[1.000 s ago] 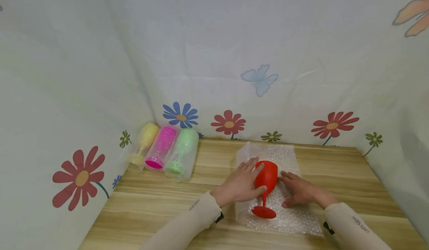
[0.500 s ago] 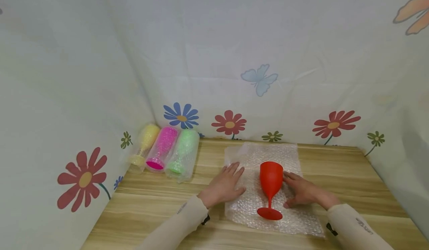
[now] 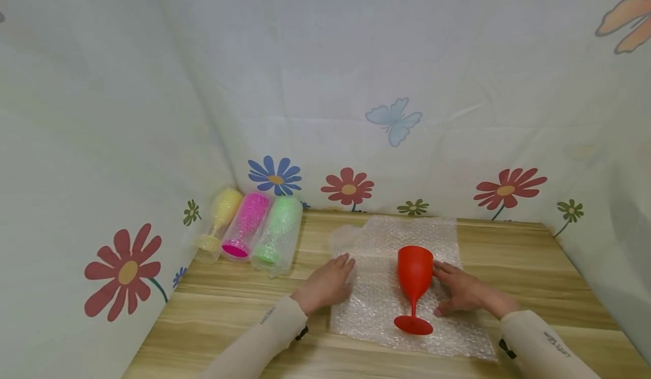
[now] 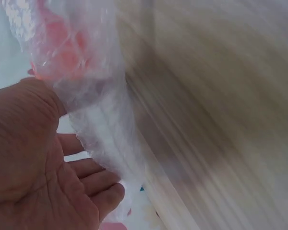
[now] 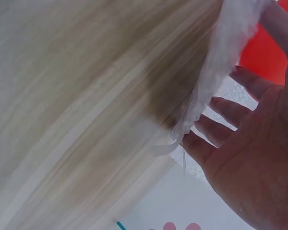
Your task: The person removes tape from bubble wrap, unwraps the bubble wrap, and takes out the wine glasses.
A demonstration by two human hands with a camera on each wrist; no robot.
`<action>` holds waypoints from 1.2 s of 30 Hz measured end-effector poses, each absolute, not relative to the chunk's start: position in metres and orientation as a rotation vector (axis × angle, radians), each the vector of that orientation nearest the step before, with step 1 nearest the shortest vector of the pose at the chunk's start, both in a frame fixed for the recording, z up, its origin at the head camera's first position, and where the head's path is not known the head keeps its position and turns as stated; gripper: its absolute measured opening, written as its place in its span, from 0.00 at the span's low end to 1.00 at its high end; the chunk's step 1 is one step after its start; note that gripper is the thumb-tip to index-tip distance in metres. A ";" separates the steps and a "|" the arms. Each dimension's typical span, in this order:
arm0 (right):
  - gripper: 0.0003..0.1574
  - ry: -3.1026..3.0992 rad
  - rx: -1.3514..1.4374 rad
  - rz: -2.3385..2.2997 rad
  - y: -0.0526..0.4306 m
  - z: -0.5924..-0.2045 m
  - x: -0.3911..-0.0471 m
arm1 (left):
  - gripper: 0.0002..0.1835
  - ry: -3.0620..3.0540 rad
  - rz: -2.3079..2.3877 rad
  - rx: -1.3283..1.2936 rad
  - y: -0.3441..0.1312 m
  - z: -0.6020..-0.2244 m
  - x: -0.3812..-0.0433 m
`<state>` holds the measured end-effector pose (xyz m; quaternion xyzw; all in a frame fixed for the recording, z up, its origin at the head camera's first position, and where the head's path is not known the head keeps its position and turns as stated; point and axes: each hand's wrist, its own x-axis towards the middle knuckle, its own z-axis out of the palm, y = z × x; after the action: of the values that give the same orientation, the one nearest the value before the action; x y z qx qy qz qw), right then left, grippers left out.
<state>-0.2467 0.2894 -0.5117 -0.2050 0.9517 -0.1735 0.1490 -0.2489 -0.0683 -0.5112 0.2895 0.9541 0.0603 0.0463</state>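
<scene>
A red goblet (image 3: 415,274) lies on a spread sheet of bubble wrap (image 3: 373,288), its bowl toward the back wall and its foot toward me. At the sheet's left edge is my left hand (image 3: 325,284), fingers loosely bent, gripping nothing visible. In the left wrist view the wrap (image 4: 98,110) crosses in front of its fingertips, and red shows through the film. My right hand (image 3: 463,290) rests on the other side, fingertips right at the goblet's bowl and thumb spread below. The right wrist view shows its relaxed fingers (image 5: 230,112) along the wrap's edge.
Yellow (image 3: 220,218), pink (image 3: 246,223) and green (image 3: 278,229) goblets lie side by side in bubble wrap at the back left of the wooden table (image 3: 229,322). A white flowered cloth (image 3: 325,85) encloses the table at the back and sides.
My left hand has left the goblet and moved left, and the wrap's left edge has spread out that way. The goblet has shifted slightly right; my right hand stays beside it.
</scene>
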 end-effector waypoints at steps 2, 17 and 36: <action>0.65 2.738 -0.597 -0.499 0.290 -0.512 -0.247 | 0.36 2.889 0.206 0.875 -0.071 -0.512 -0.251; 0.65 2.720 -0.616 -0.511 0.296 -0.511 -0.244 | 0.57 2.738 0.236 0.724 -0.082 -0.509 -0.259; 0.65 2.718 -0.615 -0.519 0.298 -0.510 -0.243 | 0.65 2.661 0.163 0.713 -0.083 -0.518 -0.276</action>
<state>-0.2425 0.2977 -0.5099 -0.2145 0.9475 -0.1811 0.1530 -0.2757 -0.0828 -0.5178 0.2538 0.9467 0.0578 0.1895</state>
